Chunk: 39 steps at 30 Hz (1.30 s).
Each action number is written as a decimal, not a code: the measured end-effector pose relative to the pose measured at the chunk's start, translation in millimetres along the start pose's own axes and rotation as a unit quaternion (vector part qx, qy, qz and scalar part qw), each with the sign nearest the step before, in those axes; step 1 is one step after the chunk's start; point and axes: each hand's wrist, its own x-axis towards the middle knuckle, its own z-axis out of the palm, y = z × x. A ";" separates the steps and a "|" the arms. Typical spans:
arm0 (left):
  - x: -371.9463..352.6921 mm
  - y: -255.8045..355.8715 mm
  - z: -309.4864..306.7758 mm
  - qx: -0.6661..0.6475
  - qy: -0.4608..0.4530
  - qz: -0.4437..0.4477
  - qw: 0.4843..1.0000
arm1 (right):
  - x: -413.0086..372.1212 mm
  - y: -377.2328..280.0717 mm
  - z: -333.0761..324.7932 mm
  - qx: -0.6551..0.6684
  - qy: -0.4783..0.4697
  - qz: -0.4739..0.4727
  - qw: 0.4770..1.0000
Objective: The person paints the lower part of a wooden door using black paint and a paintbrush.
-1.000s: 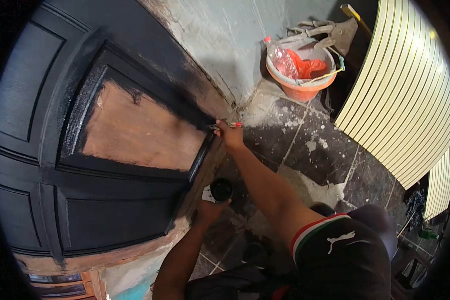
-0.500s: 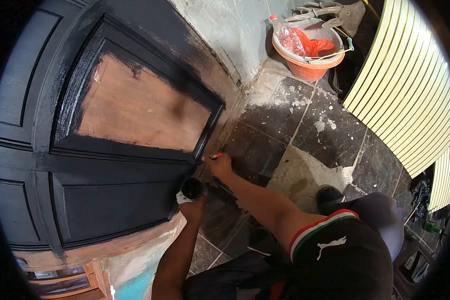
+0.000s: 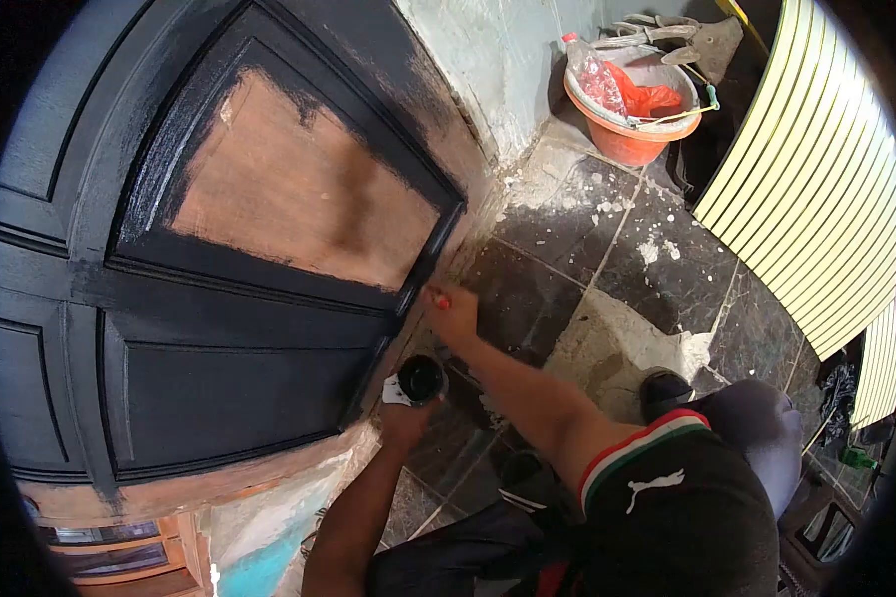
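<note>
My right hand [image 3: 452, 314] is closed around a small brush with a red handle [image 3: 442, 302], at the edge of the black door [image 3: 219, 388]. The brush's tip is hidden. Bare reddish-brown wood [image 3: 299, 189] shows in the middle of one door panel, with black paint around it. My left hand [image 3: 408, 416] holds a small round cup of black paint [image 3: 421, 379] with a white patch on its side, just below my right hand and near the door's edge.
An orange bucket [image 3: 627, 144] holding a plastic bottle and a red bag stands by the wall. Ribbed cream panels [image 3: 806, 189] lean at the right. Dark floor tiles [image 3: 657, 264] carry pale splatters. A wooden frame [image 3: 174, 552] lies at bottom left.
The view has shifted, so the door and bucket appear moved. My right hand has moved slightly up along the door's edge, and the cup in my left hand now sits farther from the door.
</note>
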 end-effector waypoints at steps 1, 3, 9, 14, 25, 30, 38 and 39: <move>-2.5 15.5 -1.8 0.011 -0.020 -0.007 1.000 | -5.6 -10.2 -4.3 0.021 -0.048 0.062 0.997; -7.6 31.6 -4.0 0.011 -0.019 -0.039 0.999 | -12.0 -25.7 -15.1 0.060 -0.144 0.185 0.970; -7.6 -11.9 -4.6 -0.020 -0.003 0.009 1.000 | 106.3 53.9 -25.8 0.051 -0.112 0.110 0.986; -10.8 -17.8 -1.9 0.000 0.019 0.015 1.000 | 154.6 15.7 -47.6 -0.011 0.192 0.032 0.981; 1.8 2.3 8.5 -0.031 -0.044 0.035 0.998 | 35.5 15.0 -18.8 -0.012 -0.265 0.115 0.957; 1.2 -30.8 11.5 -0.066 -0.045 -0.032 0.996 | 138.8 -2.8 -45.7 -0.084 0.052 0.165 0.981; -12.5 -24.4 9.2 0.082 -0.133 0.009 0.988 | 45.7 16.9 -10.1 -0.017 0.053 -0.009 0.998; -14.0 -23.8 12.5 0.081 -0.135 0.017 0.987 | 24.5 4.5 -14.9 -0.010 -0.029 0.042 0.999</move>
